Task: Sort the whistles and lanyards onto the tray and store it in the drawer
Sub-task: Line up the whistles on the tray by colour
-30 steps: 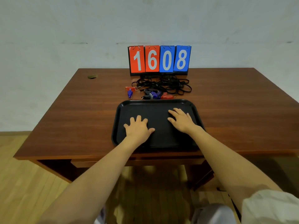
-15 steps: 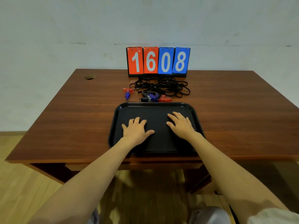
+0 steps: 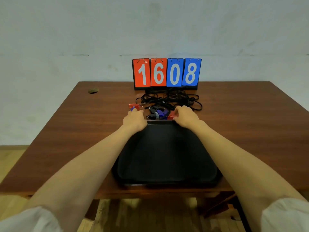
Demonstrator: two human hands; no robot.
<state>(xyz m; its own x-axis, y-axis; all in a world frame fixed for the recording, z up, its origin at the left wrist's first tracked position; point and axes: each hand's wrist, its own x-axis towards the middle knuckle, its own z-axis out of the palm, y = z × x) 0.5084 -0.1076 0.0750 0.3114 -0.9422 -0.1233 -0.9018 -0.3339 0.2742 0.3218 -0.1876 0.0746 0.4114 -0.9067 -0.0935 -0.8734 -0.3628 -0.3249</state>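
A black tray (image 3: 167, 156) lies on the near middle of the wooden table (image 3: 83, 131). Just past its far edge sits a cluster of whistles: a red one (image 3: 133, 106), black ones (image 3: 153, 113) and a purple one (image 3: 161, 113). Behind them is a tangle of black lanyards (image 3: 168, 99). My left hand (image 3: 134, 120) curls over a blue whistle (image 3: 131, 111) at the cluster's left. At the right end, the fingers of my right hand (image 3: 185, 117) pinch a second red whistle (image 3: 171, 116).
A flip scoreboard (image 3: 167, 72) reading 1608 stands at the table's back edge, right behind the lanyards. A cable hole (image 3: 93, 90) is at the back left. The wall stands close behind the table; wooden floor shows below the front edge.
Both hands left the tray's floor and reached forward over its far edge to the whistles. The camera moved closer and tilted down.
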